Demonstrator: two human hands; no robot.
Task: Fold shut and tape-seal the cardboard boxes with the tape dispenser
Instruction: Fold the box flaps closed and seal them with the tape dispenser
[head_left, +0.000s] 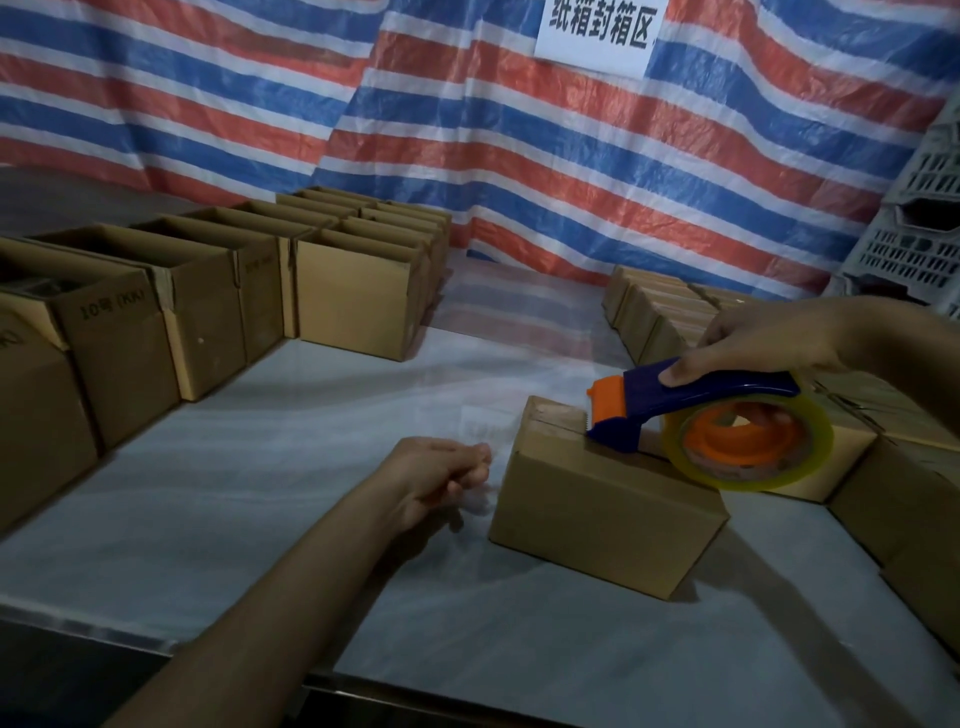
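Sealing: right hand (748, 343) grips blue-and-orange plastic tape dispenser (717, 400), brown cardboard box (597, 499) beneath its fingers; left hand (441, 478) loosely curled, empty; next likely tearing tape

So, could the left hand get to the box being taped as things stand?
Probably yes: the left hand is just beside the box, at its left face, only bare table between. The right hand holds the tape dispenser on top, clear of that face.

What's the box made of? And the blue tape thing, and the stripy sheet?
The box looks like matt brown cardboard, with folded flaps. The dispenser seems hard plastic: smooth, slightly shiny blue and orange. Its tape is clear, glossy yellowish film. The sheet is probably plastic tarp: crinkly, with glints.
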